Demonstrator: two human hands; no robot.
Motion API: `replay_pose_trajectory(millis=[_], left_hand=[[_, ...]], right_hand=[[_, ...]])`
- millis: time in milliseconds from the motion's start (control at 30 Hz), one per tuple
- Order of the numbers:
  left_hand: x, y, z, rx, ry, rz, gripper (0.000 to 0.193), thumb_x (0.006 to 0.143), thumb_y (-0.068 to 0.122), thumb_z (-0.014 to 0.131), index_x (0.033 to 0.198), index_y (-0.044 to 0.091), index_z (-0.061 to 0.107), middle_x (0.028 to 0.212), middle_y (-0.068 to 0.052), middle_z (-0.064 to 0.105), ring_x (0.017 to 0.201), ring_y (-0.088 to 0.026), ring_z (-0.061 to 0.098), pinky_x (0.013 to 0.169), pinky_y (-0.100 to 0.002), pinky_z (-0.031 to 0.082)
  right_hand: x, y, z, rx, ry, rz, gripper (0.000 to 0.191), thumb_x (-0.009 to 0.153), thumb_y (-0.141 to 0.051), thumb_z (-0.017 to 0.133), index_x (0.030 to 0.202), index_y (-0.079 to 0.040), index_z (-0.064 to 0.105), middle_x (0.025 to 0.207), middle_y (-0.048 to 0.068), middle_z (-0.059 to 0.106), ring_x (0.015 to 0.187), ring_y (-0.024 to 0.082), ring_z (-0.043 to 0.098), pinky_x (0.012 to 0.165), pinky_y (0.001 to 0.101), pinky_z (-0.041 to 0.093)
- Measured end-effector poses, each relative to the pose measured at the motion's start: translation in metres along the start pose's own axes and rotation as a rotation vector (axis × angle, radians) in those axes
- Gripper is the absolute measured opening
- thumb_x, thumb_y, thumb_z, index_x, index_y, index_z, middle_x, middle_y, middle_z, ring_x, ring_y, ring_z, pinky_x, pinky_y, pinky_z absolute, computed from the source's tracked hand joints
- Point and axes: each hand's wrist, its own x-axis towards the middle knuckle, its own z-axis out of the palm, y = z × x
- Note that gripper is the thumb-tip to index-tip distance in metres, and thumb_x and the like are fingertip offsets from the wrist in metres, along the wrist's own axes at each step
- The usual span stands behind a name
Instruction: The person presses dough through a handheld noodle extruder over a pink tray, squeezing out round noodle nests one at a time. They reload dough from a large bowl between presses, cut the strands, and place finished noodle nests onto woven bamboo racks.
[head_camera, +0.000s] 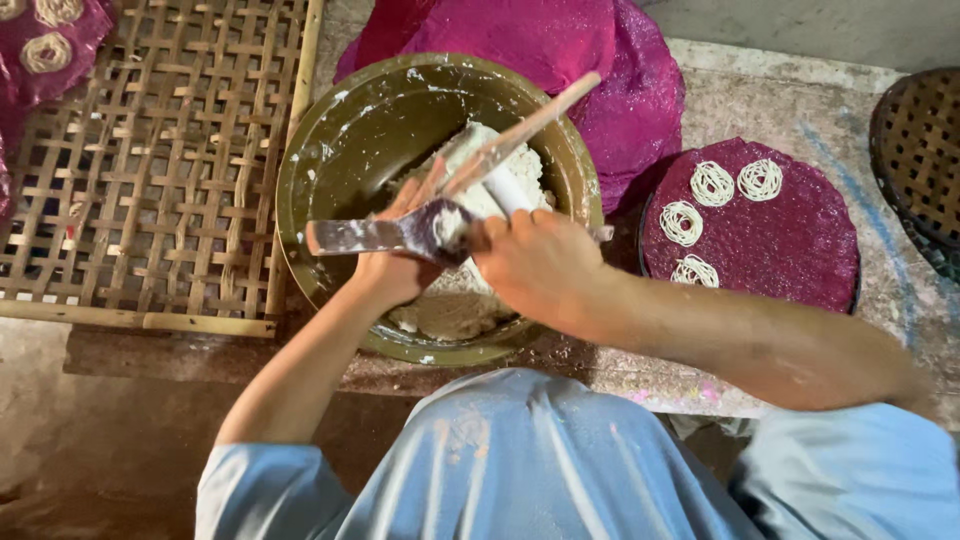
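**Dough worked over one bowl, seen from the head camera**

One olive-green bowl of white dough was seen on a stone ledge. Four noodle coils were counted on one purple mat; one bamboo lattice tray lay to the left. The left hand was closed around a metal press above the bowl. The right hand, wrist bent inward, was curled beside it; its hold could not be told.

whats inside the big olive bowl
The bowl holds white dough and a wooden stick. Both hands, left and right, cover the dough's middle; its bottom is hidden.
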Motion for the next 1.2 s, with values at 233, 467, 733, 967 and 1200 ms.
replay_pose_trajectory(millis=[233, 467, 733, 967, 1200], left_hand=[[-0.005, -0.025, -0.030, 0.146, -0.085, -0.126, 0.061, 0.104, 0.031, 0.063, 0.160, 0.031, 0.040, 0.173, -0.005, 0.028, 0.151, -0.033, 0.042, 0.083, -0.044, 0.058], [0.006, 0.004, -0.026, -0.166, 0.011, 0.068, 0.084, 0.076, 0.032, 0.080, 0.150, 0.014, 0.045, 0.160, -0.014, 0.038, 0.137, -0.039, 0.046, 0.098, -0.050, 0.052], [0.003, -0.037, -0.012, -0.035, 0.392, 0.075, 0.038, 0.096, 0.028, 0.081, 0.131, 0.019, 0.067, 0.159, -0.012, 0.048, 0.145, -0.030, 0.056, 0.120, -0.054, 0.046], [0.013, -0.029, -0.016, -0.034, 0.437, -0.067, 0.034, 0.094, 0.019, 0.076, 0.127, 0.012, 0.071, 0.162, -0.028, 0.037, 0.134, -0.043, 0.055, 0.087, -0.047, 0.051], [0.015, -0.008, -0.011, 0.195, 0.426, -0.099, 0.048, 0.094, 0.021, 0.078, 0.135, 0.002, 0.064, 0.166, -0.033, 0.025, 0.122, -0.042, 0.057, 0.084, -0.039, 0.062]], right_hand=[[-0.027, 0.022, -0.060, -0.021, -0.268, 0.091, 0.041, 0.096, -0.014, 0.052, 0.136, -0.008, 0.055, 0.098, 0.011, 0.068, 0.078, 0.026, 0.074, 0.055, 0.0401, 0.059], [0.010, -0.016, -0.027, -0.114, -0.122, -0.058, 0.024, 0.091, -0.015, 0.057, 0.108, 0.000, 0.063, 0.090, 0.012, 0.070, 0.075, 0.027, 0.074, 0.058, 0.0381, 0.059], [-0.024, 0.015, 0.007, 0.383, 0.083, 0.240, 0.043, 0.101, -0.017, 0.060, 0.143, -0.010, 0.059, 0.104, 0.016, 0.070, 0.072, 0.035, 0.070, 0.056, 0.0469, 0.053], [-0.016, -0.012, 0.078, 1.092, 0.416, 0.128, 0.059, 0.099, 0.000, 0.060, 0.154, -0.018, 0.048, 0.124, 0.022, 0.072, 0.103, 0.029, 0.076, 0.088, 0.0373, 0.060], [-0.020, -0.008, 0.121, 1.142, 0.259, 0.389, 0.047, 0.100, -0.009, 0.061, 0.146, -0.015, 0.056, 0.104, 0.016, 0.078, 0.073, 0.018, 0.066, 0.070, 0.0362, 0.057]])
